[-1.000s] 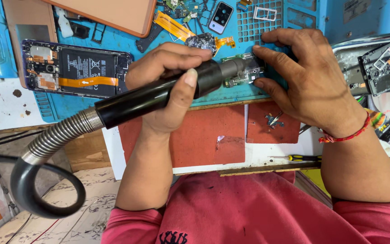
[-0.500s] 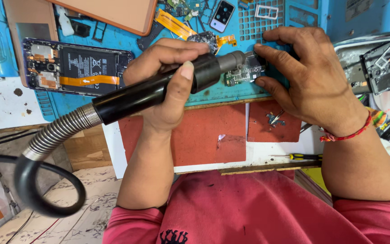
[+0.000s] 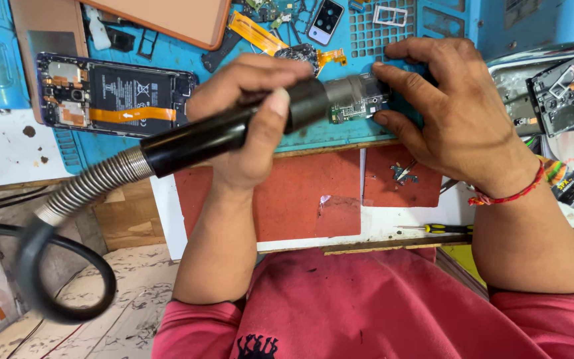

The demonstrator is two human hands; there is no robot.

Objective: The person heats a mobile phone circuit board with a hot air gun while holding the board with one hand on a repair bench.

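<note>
Green circuit board (image 3: 359, 106) is looking thin and fragile; right hand (image 3: 460, 119) is pinning its edges with spread fingertips; left hand (image 3: 250, 113) is gripping the rigid hot-air handle (image 3: 234, 129).

I see a glossy black plastic hot-air handle (image 3: 214, 136) with a grey metal nozzle (image 3: 350, 90) and ribbed silver hose (image 3: 94, 189). Small green circuit board (image 3: 360, 106) sits on the turquoise rubber work mat (image 3: 340, 133). Rust-red flat pad (image 3: 300, 199) at the desk's near edge. Opened phone (image 3: 111, 96) has a black battery with an orange ribbon stripe. Yellow-and-black screwdriver (image 3: 443, 229). Red thread wristband (image 3: 513, 193).
</note>
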